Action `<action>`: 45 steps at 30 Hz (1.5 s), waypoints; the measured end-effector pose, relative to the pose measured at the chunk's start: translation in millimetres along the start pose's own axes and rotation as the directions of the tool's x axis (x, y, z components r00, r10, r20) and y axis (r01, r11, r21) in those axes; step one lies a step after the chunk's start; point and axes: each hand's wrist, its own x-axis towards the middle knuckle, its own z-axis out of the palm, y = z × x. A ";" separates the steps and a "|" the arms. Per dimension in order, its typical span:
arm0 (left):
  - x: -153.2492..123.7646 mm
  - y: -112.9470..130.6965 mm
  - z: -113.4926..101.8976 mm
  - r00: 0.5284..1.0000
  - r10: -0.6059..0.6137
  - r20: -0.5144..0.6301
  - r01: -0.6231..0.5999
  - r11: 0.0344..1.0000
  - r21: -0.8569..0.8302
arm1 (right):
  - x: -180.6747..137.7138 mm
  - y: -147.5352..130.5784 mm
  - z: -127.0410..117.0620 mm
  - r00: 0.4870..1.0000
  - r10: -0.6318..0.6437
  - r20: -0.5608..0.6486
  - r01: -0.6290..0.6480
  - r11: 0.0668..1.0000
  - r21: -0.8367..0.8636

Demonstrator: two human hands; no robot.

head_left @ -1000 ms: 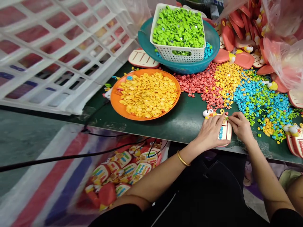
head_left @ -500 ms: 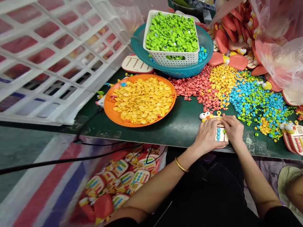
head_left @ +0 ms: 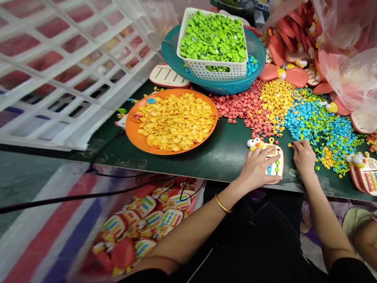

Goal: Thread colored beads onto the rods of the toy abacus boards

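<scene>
Grasping the bird-headed toy board [head_left: 280, 166], the left hand [head_left: 255, 167] covers its left side, long axis running near to far; just right of it, the right hand [head_left: 305, 158] meets a small yellow piece [head_left: 289, 145], whether pinched I cannot tell.

Basket [head_left: 238, 70] in basin [head_left: 228, 88]; plate [head_left: 132, 129] L of toy [head_left: 280, 164].

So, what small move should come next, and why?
Perhaps the right hand should pinch a loose green piece, unless already holding one: the mixed pile is close by, the left hand rests on the board, and the groove with green pieces looks bare near the top.
</scene>
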 end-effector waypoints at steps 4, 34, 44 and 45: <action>-0.5 -1.2 -0.8 1.000 0.001 0.010 -0.001 1.000 -0.008 | -0.1 -6.4 0.1 0.997 -0.035 -0.062 0.038 0.998 0.041; 4.2 5.5 -3.6 0.994 -0.090 -0.054 0.087 0.995 -0.049 | -13.5 -65.6 -9.3 0.995 -0.078 0.062 0.049 0.922 0.383; 4.8 -3.0 1.1 0.999 0.037 0.035 -0.038 0.999 0.035 | -45.5 54.7 -41.2 0.943 0.265 -0.199 -0.242 0.961 0.131; 4.7 -4.8 1.7 0.999 0.043 0.033 -0.044 0.999 0.024 | -45.1 64.8 -40.8 0.954 0.253 -0.163 -0.239 0.965 0.105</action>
